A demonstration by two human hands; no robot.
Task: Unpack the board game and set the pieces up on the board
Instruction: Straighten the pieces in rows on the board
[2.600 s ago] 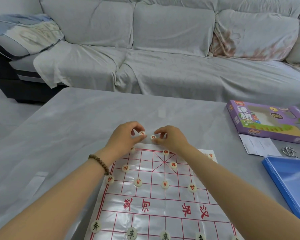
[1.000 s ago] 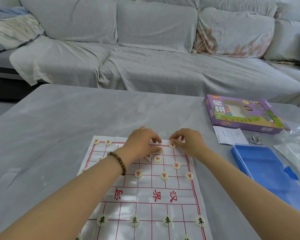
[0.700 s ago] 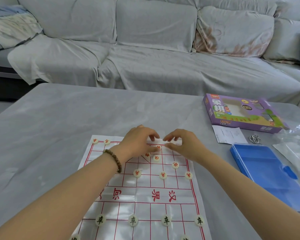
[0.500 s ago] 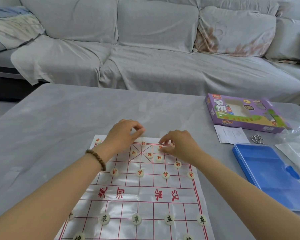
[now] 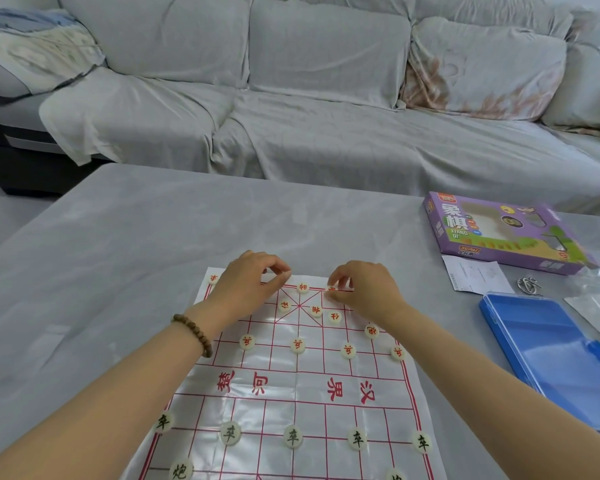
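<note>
While both sit at the board (image 5: 298, 382) far edge, R hand (image 5: 365, 289) pinches a red piece (image 5: 331, 289); L hand (image 5: 253, 279) fingertips curled together, contents unclear; counter (image 5: 136, 237) runs on beyond.

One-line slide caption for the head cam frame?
Left hand and right hand arrange red-lettered pieces at the far edge of a xiangqi board; purple box at right.

The bare left forearm runs from 7 o'clock up toward 1 o'clock, and the bare right forearm from 5 o'clock toward 11. Both palms face down. The left hand (image 5: 250, 280) has its fingers curled, with thumb and forefinger tips meeting on its 3 o'clock side; whether they hold anything cannot be told. The right hand (image 5: 366, 289), slightly apart at the left hand's 3 o'clock, pinches a small piece (image 5: 331, 289) with curled fingertips.
</note>
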